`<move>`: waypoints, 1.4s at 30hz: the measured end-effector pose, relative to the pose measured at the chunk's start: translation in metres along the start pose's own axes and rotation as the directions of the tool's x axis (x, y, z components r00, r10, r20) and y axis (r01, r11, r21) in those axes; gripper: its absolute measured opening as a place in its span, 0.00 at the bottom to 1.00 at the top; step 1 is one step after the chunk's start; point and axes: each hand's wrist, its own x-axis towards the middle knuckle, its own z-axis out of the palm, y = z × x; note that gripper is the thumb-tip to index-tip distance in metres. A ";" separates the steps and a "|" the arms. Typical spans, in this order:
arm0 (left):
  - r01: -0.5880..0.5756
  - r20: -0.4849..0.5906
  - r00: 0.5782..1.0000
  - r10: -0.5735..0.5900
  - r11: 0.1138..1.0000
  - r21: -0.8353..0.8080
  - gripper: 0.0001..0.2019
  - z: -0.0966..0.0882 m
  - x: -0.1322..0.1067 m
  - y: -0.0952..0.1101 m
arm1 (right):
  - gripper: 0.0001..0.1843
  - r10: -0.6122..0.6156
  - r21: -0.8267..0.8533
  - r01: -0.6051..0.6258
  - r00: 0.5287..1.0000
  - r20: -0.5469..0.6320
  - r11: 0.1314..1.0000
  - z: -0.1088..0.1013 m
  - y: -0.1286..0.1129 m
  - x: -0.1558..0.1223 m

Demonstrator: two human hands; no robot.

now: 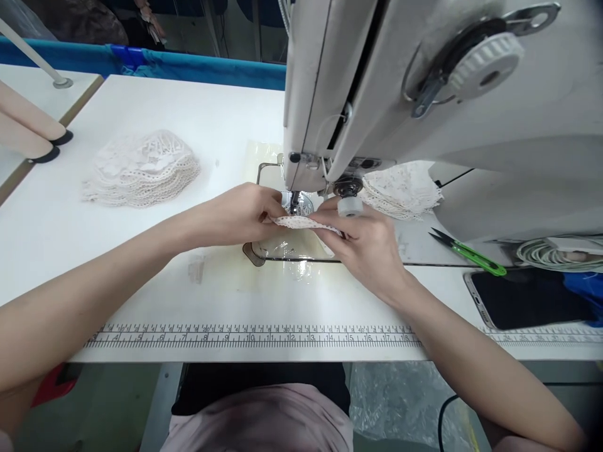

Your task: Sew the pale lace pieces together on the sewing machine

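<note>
A small white lace piece point(301, 222) lies on the needle plate under the presser foot point(294, 202) of a grey sewing machine point(424, 94). My left hand point(240, 215) pinches its left edge with closed fingers. My right hand point(367, 242) grips its right edge, fingers curled over the lace. Both hands meet just in front of the needle.
A stack of lace pieces point(141, 168) sits at the left on the white table point(94, 251); another stack point(402, 190) lies behind my right hand. Green-handled snips point(468, 252) and a phone point(522, 304) are at the right. A printed ruler point(254, 338) runs along the front edge.
</note>
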 end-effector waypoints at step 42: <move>-0.175 -0.203 0.886 0.416 0.707 0.686 0.15 0.040 -0.026 -0.007 | 0.14 -0.252 -0.286 0.289 0.954 0.159 0.914 0.008 0.002 0.002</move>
